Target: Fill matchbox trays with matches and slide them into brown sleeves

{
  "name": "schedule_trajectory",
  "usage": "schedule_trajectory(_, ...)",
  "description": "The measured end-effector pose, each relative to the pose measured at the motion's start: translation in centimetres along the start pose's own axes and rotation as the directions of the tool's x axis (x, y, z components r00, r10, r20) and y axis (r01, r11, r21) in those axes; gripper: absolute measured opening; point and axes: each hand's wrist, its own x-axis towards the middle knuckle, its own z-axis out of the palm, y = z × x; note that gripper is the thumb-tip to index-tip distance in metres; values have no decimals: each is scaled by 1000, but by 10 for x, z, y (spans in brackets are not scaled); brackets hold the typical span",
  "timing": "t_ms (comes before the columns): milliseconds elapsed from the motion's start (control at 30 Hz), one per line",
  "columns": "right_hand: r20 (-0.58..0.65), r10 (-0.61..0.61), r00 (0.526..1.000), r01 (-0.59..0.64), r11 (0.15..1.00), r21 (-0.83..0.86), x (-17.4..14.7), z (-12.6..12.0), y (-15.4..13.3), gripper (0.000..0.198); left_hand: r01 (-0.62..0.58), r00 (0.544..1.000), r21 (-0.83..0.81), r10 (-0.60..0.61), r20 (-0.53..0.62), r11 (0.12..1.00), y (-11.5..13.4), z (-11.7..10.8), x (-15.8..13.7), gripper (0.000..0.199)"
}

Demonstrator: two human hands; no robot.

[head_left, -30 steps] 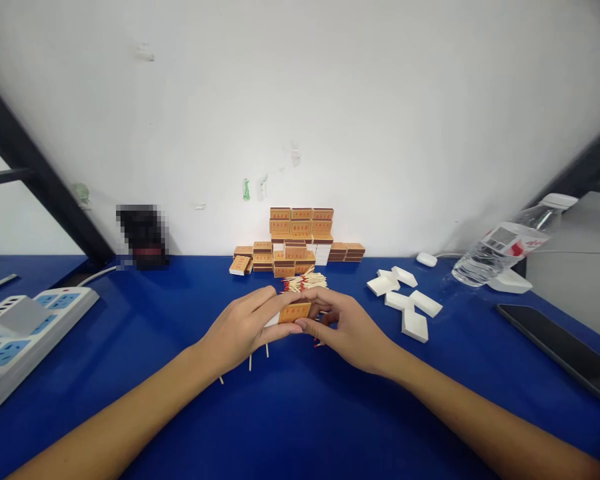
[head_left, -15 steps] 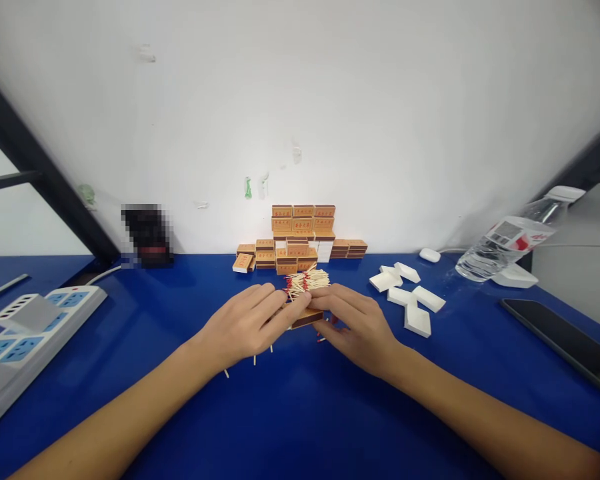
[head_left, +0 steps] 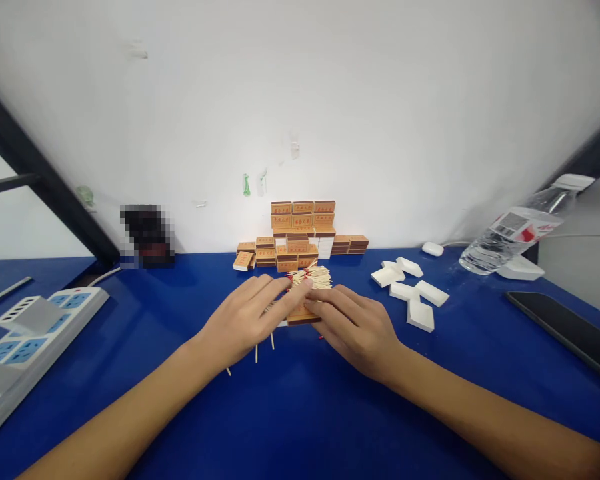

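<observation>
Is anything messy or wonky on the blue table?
Yes, a little. Some loose matches lie beside the left hand, apart from the pile. One box sits askew at the left end of the stacked boxes, while most others are lined up straight.

The left hand [head_left: 245,310] and right hand [head_left: 357,330] hold a matchbox [head_left: 301,319]; matches [head_left: 319,277] lie heaped beyond; white trays [head_left: 421,315] lie right.

Matches [head_left: 314,277] btwn held box [head_left: 300,320] & stacked bxs [head_left: 303,221]; trays [head_left: 421,315] R, pwr strip [head_left: 30,350] L.
</observation>
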Motion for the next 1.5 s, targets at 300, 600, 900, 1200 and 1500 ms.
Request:
schedule_trajectory(300, 50, 56, 997, -60, 995, 77, -6, 1, 7, 22, 163, 984, -212, -144, 101, 964, -19, 8, -12, 74)
schedule_trajectory(600, 34, 10, 999, -10, 1000, -19, -9, 8, 22, 22, 506, 858, -443, -376, 350, 740, -21, 2, -7, 80)
schedule_trajectory(900, 14, 41, 999, -41, 998, 56, -8, 12, 21, 23, 515, 854, -559, -448, 265, 650, -18, 9, -4, 35)
schedule_trajectory(1200, 337, 285, 897, -428, 751, 503, -5, 14, 27, 38, 450, 891, -540, -402, 213, 712, -23, 13, -7, 32)
schedule_trajectory(1500, 386, 344, 856, -471, 827, 307, -5, -9, 104, 35, 463, 886, -477, -399, 234, 747, -30, 16, -11, 31)
